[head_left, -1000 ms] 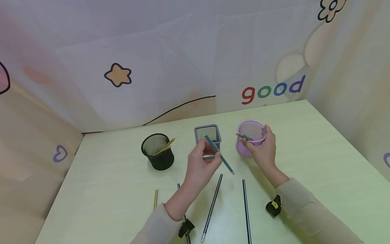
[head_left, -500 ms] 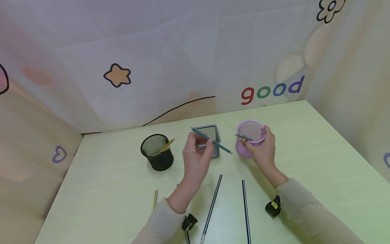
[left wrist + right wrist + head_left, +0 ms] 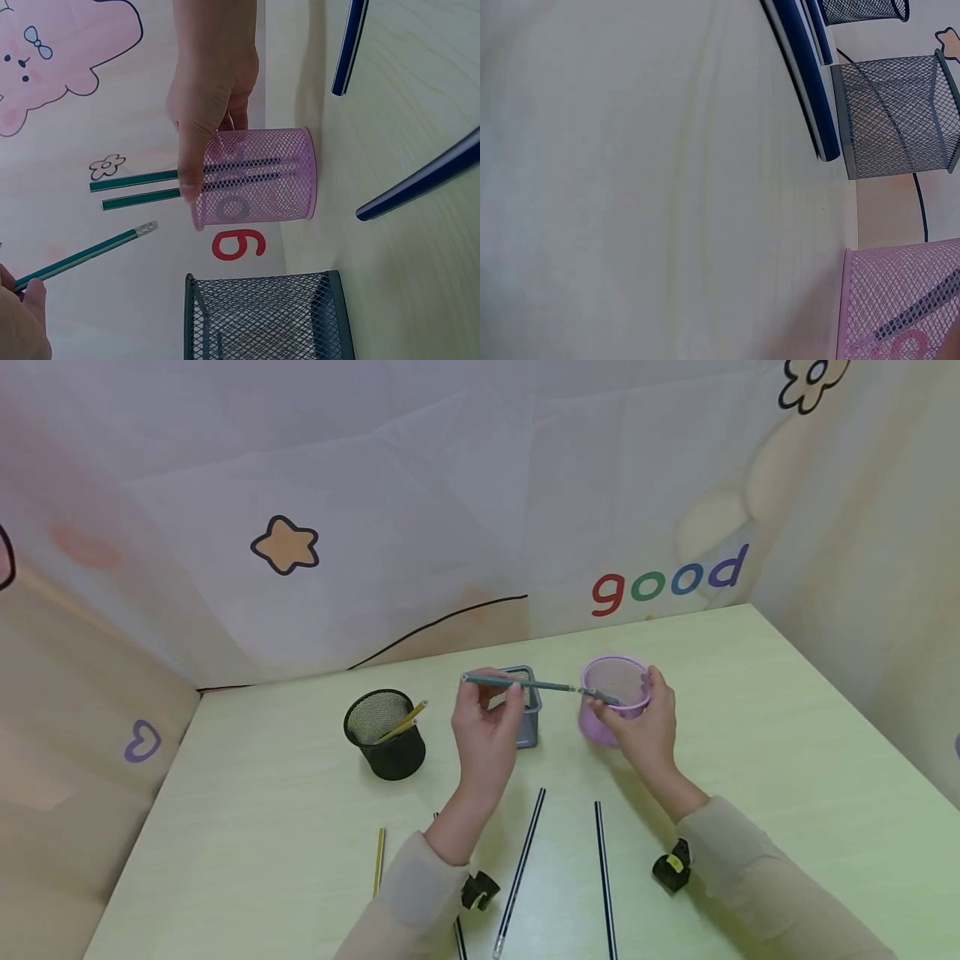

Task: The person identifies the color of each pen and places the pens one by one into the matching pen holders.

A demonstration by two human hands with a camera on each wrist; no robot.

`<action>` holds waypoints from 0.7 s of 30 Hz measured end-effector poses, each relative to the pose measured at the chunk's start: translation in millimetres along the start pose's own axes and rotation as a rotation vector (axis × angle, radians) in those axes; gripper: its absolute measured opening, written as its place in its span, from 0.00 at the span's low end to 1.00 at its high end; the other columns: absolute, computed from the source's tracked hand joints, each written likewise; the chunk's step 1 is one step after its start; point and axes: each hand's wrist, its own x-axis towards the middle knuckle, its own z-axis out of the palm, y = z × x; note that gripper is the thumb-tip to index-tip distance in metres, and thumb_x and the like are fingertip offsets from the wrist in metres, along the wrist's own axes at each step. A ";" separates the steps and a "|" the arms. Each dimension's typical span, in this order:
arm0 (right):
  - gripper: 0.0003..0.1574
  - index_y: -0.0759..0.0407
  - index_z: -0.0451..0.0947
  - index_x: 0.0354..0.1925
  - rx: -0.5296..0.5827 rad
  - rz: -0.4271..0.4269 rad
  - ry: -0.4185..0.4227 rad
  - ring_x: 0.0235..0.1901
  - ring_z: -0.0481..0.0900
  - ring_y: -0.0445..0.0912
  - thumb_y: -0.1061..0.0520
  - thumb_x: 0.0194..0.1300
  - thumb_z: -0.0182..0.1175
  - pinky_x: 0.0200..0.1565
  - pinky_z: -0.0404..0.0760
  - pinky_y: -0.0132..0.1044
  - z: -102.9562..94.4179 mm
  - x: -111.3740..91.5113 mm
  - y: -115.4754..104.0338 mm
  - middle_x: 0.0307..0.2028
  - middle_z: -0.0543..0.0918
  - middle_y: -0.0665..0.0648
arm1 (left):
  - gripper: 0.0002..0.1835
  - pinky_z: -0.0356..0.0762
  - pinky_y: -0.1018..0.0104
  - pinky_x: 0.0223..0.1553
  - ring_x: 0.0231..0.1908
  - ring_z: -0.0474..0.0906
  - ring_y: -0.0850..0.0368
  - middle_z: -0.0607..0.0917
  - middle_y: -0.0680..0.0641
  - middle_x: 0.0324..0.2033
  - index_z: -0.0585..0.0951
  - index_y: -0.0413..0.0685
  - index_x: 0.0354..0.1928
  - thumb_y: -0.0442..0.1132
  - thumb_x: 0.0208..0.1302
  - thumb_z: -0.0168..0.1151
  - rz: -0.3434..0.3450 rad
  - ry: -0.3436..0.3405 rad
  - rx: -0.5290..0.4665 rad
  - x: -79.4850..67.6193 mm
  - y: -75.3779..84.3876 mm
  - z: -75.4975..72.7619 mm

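Between its thumb and fingers, my left hand pinches a green pencil held almost level in the head view. Its eraser end points at the pink mesh pen cup; in the left wrist view this pencil is apart from the cup, beyond its rim. My right hand grips the cup at the rim, thumb on the near side. Two green pencils stand in that cup, seen through the mesh. In the right wrist view the cup shows at the lower right, with the right hand mostly out of frame.
A grey square mesh holder stands behind my left hand. Further left is a black mesh cup holding yellow pencils. Dark blue striped pencils and a yellow pencil lie on the table nearer me.
My left hand has moved slightly up and left in the head view, turning the green pencil from a steep slant to nearly level. The right hand and the pink cup stay in place.
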 end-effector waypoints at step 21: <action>0.60 0.61 0.48 0.72 -0.028 0.026 -0.004 0.64 0.61 0.61 0.49 0.52 0.72 0.63 0.66 0.57 0.4 1.3 1.0 0.65 0.60 0.68 | 0.09 0.82 0.66 0.41 0.40 0.80 0.44 0.78 0.33 0.38 0.72 0.30 0.42 0.26 0.61 0.58 -0.112 -0.008 0.026 1.9 -18.1 27.5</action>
